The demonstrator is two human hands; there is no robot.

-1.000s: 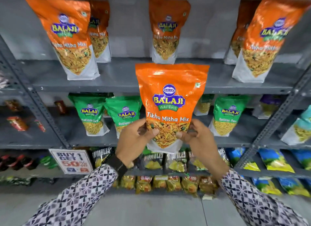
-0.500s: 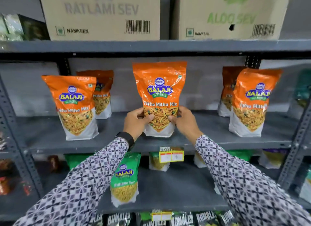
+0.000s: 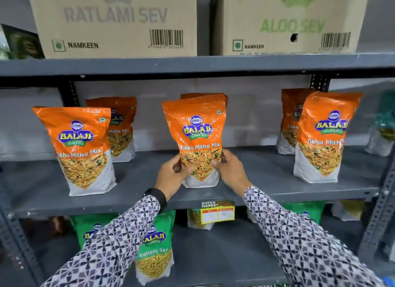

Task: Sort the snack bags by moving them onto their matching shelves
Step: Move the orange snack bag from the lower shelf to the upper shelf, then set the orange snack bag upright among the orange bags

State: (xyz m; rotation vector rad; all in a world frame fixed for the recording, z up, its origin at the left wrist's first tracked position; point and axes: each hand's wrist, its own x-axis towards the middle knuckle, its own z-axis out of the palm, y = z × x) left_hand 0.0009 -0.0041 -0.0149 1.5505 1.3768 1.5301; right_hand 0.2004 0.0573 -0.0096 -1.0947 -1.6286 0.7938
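Orange snack bag [image 3: 197,137] upright on grey shelf [image 3: 256,175], pinched between left hand [image 3: 173,175] and right hand [image 3: 229,171]

On the grey shelf [image 3: 256,175], bare board lies open either side of the central orange bag [image 3: 198,141], which hides another bag [image 3: 205,95] behind. The left pair of bags [image 3: 81,149] and right pair of bags [image 3: 322,137] bound these gaps. The upper shelf [image 3: 192,65] caps headroom.
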